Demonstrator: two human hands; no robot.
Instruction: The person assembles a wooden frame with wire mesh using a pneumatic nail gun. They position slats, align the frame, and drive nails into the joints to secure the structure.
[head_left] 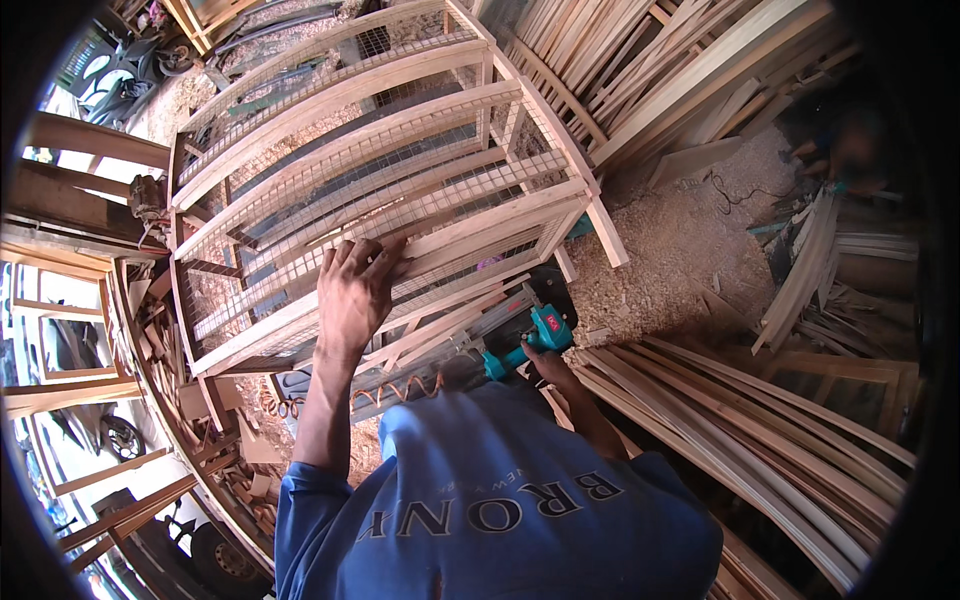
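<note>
A large wooden frame (505, 212) with several curved slats and wire mesh (275, 238) stretched over it fills the middle of the view. My left hand (357, 290) lies over its near rail, fingers bent around the wood. Close to my body on the right, my right hand (548, 367) grips a teal power nailer or stapler (548, 323), which is held beside the frame's near side, apart from my left hand. An orange coiled air hose (405, 387) runs in front of me. My blue shirt hides part of the tool's surroundings.
Long wooden strips (740, 430) are stacked at the lower right, and more timber (650, 80) lies at the upper right. Wood shavings (640, 300) cover the floor. Offcuts (155, 330) and a motorcycle (118, 80) are on the left.
</note>
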